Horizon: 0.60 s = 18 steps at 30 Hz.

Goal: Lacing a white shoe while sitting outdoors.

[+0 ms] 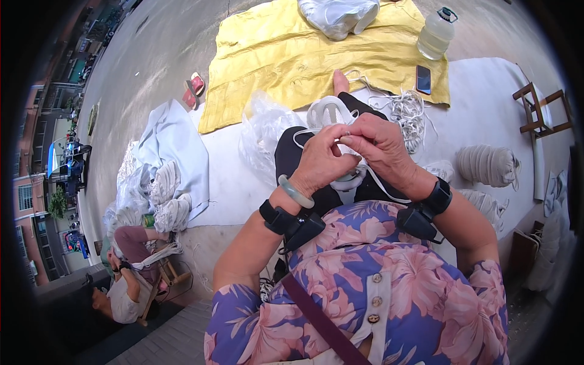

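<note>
My left hand (322, 155) and my right hand (384, 149) meet above my lap, fingertips close together. Both are closed in a pinch on a white shoelace (378, 184), one length of which hangs below my right hand while a loop curves out left of my left hand. Just beyond and under the hands, a white shoe upper (328, 111) with a mesh-like part rests on my lap, partly covered by my fingers. The exact spot where the fingertips pinch is hard to make out. A loose heap of white laces (409, 115) lies beyond my right hand.
Clear plastic bags (264, 137) lie left of my legs. Ahead is a yellow sheet (261, 67) with a phone (423, 79) and water jug (436, 35). Bundled white uppers (486, 165) and a wooden stool (538, 109) stand right. Another person (131, 292) sits at lower left.
</note>
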Available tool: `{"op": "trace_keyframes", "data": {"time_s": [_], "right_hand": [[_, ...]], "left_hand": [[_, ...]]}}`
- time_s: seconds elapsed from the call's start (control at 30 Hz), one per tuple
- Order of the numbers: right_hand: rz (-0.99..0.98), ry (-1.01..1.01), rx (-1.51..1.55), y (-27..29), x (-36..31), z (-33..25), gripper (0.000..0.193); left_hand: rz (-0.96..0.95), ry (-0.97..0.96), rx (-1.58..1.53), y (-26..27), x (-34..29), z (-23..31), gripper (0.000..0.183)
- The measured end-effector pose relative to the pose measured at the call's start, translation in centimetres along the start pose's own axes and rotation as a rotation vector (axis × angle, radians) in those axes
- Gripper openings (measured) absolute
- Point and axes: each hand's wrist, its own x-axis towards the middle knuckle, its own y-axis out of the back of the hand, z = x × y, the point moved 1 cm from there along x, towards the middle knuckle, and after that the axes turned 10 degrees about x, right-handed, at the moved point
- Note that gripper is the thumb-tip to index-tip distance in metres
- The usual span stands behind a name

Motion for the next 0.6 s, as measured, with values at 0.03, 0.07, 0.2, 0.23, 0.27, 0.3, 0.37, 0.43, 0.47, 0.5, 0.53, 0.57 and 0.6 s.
{"op": "trace_keyframes", "data": {"time_s": [0.03, 0.07, 0.2, 0.23, 0.27, 0.3, 0.37, 0.43, 0.47, 0.5, 0.53, 0.57, 0.6], "right_hand": [[-0.010, -0.001, 0.002, 0.1, 0.3, -0.8, 0.010], [-0.006, 0.147, -0.075, 0.2, 0.6, -1.4, 0.010], [-0.035, 0.108, 0.133, 1.0, 1.0, -5.4, 0.012], [0.007, -0.101, 0.419, 1.3, 1.0, -6.4, 0.015], [0.118, -0.143, 0.563, 1.5, 1.3, -7.8, 0.017], [0.233, -0.183, 0.705, 1.8, 1.6, -9.1, 0.019], [0.129, -0.114, 0.724, 4.2, 2.3, -10.4, 0.023], [0.087, -0.083, 0.610, 7.2, 2.4, -11.6, 0.025], [0.043, -0.113, 0.531, 8.5, 2.3, -12.0, 0.024], [0.005, -0.141, 0.447, 9.7, 2.0, -12.4, 0.023], [0.084, -0.198, 0.278, 10.3, 1.7, -12.2, 0.022], [0.073, -0.199, 0.277, 11.0, 1.7, -11.9, 0.022], [0.127, -0.254, 0.170, 12.0, 1.5, -12.0, 0.022]], "left_hand": [[0.077, -0.216, 0.307, -0.4, 0.0, 0.7, 0.033], [0.199, -0.271, 0.239, -1.2, 0.3, 1.1, 0.024], [0.197, -0.508, 0.316, -2.6, 0.7, 1.6, 0.022], [0.198, -0.510, 0.311, -2.7, 0.3, 1.9, 0.022], [0.105, -0.516, 0.354, -2.8, 0.0, 2.1, 0.019], [0.010, -0.522, 0.397, -3.0, -0.3, 2.1, 0.018], [0.080, -0.589, 0.464, -3.1, -1.4, 0.5, 0.021], [-0.176, -0.549, 0.430, -2.9, -1.7, 0.2, 0.017], [-0.347, -0.412, 0.373, -2.5, -1.6, 0.2, 0.018], [-0.348, -0.421, 0.368, -2.3, -1.4, 0.9, 0.018], [-0.359, -0.387, 0.317, -2.0, -1.2, 1.1, 0.019], [-0.367, -0.353, 0.266, -1.9, -1.2, 1.1, 0.020], [-0.359, -0.354, 0.260, -2.1, -1.1, 0.8, 0.020]]}}
